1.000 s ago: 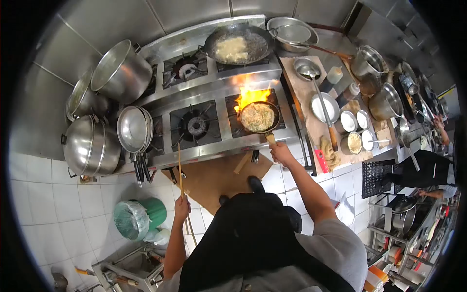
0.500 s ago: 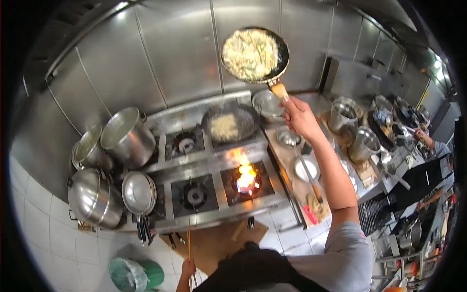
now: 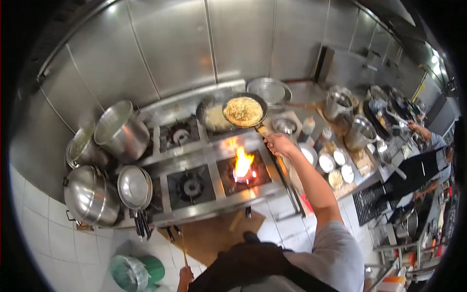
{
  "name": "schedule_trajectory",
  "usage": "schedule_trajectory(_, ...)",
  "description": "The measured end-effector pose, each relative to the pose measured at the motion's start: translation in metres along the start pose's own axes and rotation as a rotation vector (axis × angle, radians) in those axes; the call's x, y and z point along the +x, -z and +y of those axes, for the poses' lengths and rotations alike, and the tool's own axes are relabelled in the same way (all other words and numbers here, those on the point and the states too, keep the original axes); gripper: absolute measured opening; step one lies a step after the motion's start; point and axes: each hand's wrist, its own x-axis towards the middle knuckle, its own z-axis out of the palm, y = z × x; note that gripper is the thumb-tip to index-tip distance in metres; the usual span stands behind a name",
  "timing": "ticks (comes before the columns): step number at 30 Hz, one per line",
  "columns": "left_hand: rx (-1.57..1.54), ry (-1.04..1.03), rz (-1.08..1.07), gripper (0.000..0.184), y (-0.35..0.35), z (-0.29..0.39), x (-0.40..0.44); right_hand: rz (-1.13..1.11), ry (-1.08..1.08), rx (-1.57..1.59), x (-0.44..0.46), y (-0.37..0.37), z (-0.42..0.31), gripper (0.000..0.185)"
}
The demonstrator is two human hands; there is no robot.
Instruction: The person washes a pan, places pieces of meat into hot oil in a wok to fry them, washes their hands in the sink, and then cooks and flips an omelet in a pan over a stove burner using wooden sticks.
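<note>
My right hand (image 3: pixel 278 144) is closed round the wooden handle of a small black frying pan (image 3: pixel 263 103), raised above the stove. A round, flat pancake (image 3: pixel 243 111) lies in it, browned side up. Behind it, partly hidden, a larger dark pan (image 3: pixel 201 111) on a back burner holds pale food (image 3: pixel 218 119). Below the raised pan, tall orange flames (image 3: pixel 243 163) burn on the front right burner. Low in the view, my left hand (image 3: pixel 185 275) is closed on long wooden chopsticks (image 3: pixel 184 252), away from the stove.
Big steel pots (image 3: pixel 121 131) and stacked pans (image 3: pixel 134 187) stand at the left. A side counter at the right carries squeeze bottles (image 3: pixel 307 127), small white bowls (image 3: pixel 326 162) and steel containers (image 3: pixel 359 132). Farther right, a co-worker (image 3: pixel 421 168) reaches over another station. A green bin (image 3: pixel 152 269) is on the floor.
The raised frying pan has come down and toward me. Its pancake showed a pale side with green bits before and now shows a browned side. My left hand still grips the chopsticks.
</note>
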Motion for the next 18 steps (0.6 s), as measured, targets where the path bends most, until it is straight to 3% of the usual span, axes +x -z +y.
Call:
schedule_trajectory(5, -0.241, 0.198, -0.032, 0.035, 0.042, 0.02, -0.046, 0.021, -0.274, -0.113, -0.069, -0.011, 0.148, 0.03)
schedule_trajectory(6, -0.352, 0.324, -0.051, 0.033, 0.05, 0.021, -0.053, 0.064, -0.281, -0.028, -0.077, -0.009, 0.189, 0.028)
schedule_trajectory(8, -0.383, 0.323, -0.086, 0.032, 0.066, 0.013, -0.07, 0.089, -0.393, 0.056, -0.118, -0.009, 0.213, 0.028)
schedule_trajectory(12, -0.345, 0.351, -0.129, 0.032, 0.092, 0.016, -0.077, 0.158, -0.374, -0.002, -0.164, -0.009, 0.24, 0.03)
schedule_trajectory(15, -0.505, 0.316, -0.104, 0.029, 0.111, 0.029, -0.066, 0.257, -0.316, 0.072, -0.166, -0.027, 0.25, 0.029)
schedule_trajectory(18, -0.453, 0.201, -0.066, 0.028, 0.117, 0.051, -0.044, 0.308, -0.246, 0.041, -0.146, -0.058, 0.261, 0.029)
